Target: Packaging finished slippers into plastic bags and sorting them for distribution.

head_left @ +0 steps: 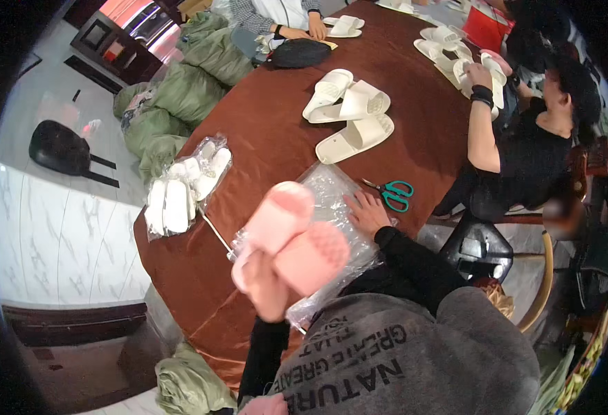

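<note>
Head view, looking down: a pair of pink slippers (286, 238) is held above the near edge of the bench (262, 131), which is covered in a brown cloth. The left hand (266, 287) is closed around the slippers from below, its grip wrapped about their lower ends; the fingers are blurred and largely hidden by the soles. The slippers are seen over a clear plastic bag (331, 194) that lies on the bench. The right hand (367, 211) is laid flat and open on that bag, nothing being gripped by it.

Just beyond the right hand, a pair of scissors with teal handles (394, 194) lies on the cloth. Further out, three white slippers (349, 114) are gathered near the middle of the bench. At the left edge, a bagged bundle of white slippers (183, 187) is seen. Green sacks (186, 90) are piled on the floor beside the bench. Other people are seated at the far and right sides, with more white slippers before them.
</note>
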`<control>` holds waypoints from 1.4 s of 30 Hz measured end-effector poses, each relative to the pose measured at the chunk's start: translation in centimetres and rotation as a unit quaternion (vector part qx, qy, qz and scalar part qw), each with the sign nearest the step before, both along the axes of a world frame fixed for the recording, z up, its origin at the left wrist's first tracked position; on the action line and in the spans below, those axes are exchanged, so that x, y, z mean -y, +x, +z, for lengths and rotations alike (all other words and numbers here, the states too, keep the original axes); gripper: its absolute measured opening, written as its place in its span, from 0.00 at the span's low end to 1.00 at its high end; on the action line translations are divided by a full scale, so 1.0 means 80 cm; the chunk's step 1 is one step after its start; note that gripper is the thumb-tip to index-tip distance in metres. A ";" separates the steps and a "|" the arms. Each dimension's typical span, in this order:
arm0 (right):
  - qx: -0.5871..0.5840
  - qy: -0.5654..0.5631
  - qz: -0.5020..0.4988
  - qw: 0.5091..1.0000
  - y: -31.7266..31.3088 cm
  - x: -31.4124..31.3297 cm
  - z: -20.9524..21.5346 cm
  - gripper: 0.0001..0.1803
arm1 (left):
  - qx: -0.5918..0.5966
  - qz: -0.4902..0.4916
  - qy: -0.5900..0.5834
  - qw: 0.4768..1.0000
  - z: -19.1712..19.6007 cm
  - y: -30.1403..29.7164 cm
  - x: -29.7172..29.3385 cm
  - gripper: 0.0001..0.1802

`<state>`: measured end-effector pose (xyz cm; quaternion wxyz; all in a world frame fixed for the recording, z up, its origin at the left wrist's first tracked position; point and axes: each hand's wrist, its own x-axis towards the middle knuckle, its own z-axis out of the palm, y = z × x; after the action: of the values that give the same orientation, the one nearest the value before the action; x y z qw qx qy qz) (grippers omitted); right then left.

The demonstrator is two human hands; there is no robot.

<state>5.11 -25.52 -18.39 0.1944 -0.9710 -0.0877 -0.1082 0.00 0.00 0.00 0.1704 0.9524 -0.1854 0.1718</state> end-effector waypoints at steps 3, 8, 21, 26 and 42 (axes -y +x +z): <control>0.017 -0.035 0.006 0.999 -0.014 0.001 0.003 0.29 | -0.046 0.024 -0.032 0.998 -0.067 -0.009 0.015 0.15; -0.014 0.100 0.039 0.994 0.017 0.021 -0.001 0.23 | -0.154 0.051 -0.211 0.964 -0.200 -0.019 -0.037 0.09; -0.103 -0.171 -0.039 0.979 0.007 0.092 0.022 0.29 | -0.028 -0.032 -0.134 0.990 -0.152 -0.023 0.017 0.18; -0.150 -0.169 -0.050 0.973 0.009 0.092 0.037 0.28 | -0.111 0.004 -0.032 0.993 -0.185 -0.003 0.029 0.15; -0.291 0.051 0.174 0.939 0.019 0.049 0.128 0.22 | -0.101 0.074 -0.114 0.985 -0.204 0.006 0.027 0.07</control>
<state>6.66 -29.45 -8.18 0.2762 -0.9185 -0.1897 0.2100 0.45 -2.12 -16.34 0.2828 0.9503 -0.0750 0.1065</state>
